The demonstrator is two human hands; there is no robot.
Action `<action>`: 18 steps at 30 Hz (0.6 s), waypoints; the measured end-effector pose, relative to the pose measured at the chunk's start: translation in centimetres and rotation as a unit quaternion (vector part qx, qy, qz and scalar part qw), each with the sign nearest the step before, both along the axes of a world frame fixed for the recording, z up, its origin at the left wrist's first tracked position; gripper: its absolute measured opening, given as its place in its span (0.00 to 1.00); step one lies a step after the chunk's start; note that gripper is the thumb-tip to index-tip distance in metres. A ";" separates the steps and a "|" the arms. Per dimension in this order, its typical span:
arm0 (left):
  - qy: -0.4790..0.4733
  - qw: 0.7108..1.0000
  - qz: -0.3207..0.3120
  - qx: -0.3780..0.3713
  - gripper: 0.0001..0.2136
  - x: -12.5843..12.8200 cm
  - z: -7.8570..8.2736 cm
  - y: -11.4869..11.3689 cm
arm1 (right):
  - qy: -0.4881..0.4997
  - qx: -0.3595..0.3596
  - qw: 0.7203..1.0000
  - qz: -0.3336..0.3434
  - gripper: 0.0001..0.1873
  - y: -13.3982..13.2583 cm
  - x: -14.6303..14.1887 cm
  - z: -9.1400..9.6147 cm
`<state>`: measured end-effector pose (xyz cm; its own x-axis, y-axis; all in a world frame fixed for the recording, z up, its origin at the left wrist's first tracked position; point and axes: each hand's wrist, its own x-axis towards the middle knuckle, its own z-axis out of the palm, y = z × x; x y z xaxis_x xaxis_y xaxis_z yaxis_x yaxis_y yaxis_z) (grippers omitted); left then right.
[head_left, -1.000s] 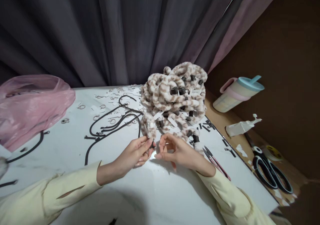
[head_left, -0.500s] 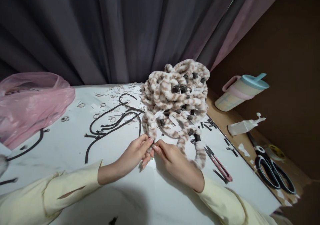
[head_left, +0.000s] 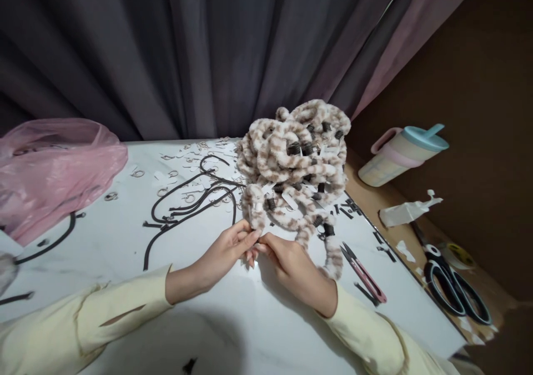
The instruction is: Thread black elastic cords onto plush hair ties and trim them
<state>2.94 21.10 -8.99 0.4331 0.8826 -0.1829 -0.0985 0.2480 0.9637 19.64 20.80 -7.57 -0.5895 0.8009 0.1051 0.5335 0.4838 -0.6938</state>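
My left hand [head_left: 227, 250] and my right hand [head_left: 291, 264] meet fingertip to fingertip near the middle of the white table [head_left: 250, 330]. Both pinch the end of a fuzzy beige and brown striped loop [head_left: 254, 208] that hangs down from a tall pile of similar fuzzy loops [head_left: 295, 158]. The fingers of both hands are pressed together on that end. What exactly sits between the fingertips is too small to make out. Another fuzzy strand [head_left: 331, 253] lies beside my right wrist.
Black cords [head_left: 187, 203] and small metal rings [head_left: 110, 196] lie scattered at the back left. A pink plastic bag [head_left: 50, 170] sits far left. Small snips [head_left: 362, 278] lie right of my right hand. Black scissors [head_left: 453, 289], a torn paper scrap and a lidded cup [head_left: 400, 153] are on the brown surface at right.
My right hand has turned over and closed in on the loop's end, meeting my left fingertips. A fuzzy strand now lies by my right wrist. My view shifted slightly.
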 end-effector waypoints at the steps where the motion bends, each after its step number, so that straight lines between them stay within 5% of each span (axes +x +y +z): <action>1: -0.003 1.000 0.003 -0.003 0.14 0.0 0.0 0.0 | -0.006 -0.001 1.000 0.003 0.10 0.2 0.2 0.3; 4: -0.009 1.000 0.014 -0.017 0.13 -0.1 0.0 0.0 | 0.002 0.063 0.998 -0.031 0.13 0.8 1.4 2.0; 7: -0.008 0.999 0.021 -0.029 0.13 -0.1 0.0 0.2 | 0.036 0.154 0.977 -0.140 0.15 1.0 3.9 4.9; 11: -0.001 0.999 0.022 -0.035 0.15 -0.2 0.0 0.3 | 0.026 0.179 0.876 -0.447 0.19 0.7 10.1 7.4; 13: -0.002 0.999 0.021 -0.039 0.16 -0.3 -0.2 0.3 | -0.003 0.152 0.806 -0.572 0.27 0.7 14.0 7.1; 15: -0.005 0.999 0.019 -0.040 0.16 -0.3 -0.3 0.3 | -0.012 0.137 0.766 -0.628 0.46 0.9 17.7 5.7; 18: -0.006 0.999 0.017 -0.046 0.16 -0.3 -0.4 0.4 | -0.001 0.086 0.769 -0.633 0.59 1.5 21.7 2.8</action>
<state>2.69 21.48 -9.37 0.4060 0.8768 -0.2577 -0.1205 0.3308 0.9360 41.36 22.26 -4.81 0.6516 0.7078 0.2729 0.6533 -0.3407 -0.6761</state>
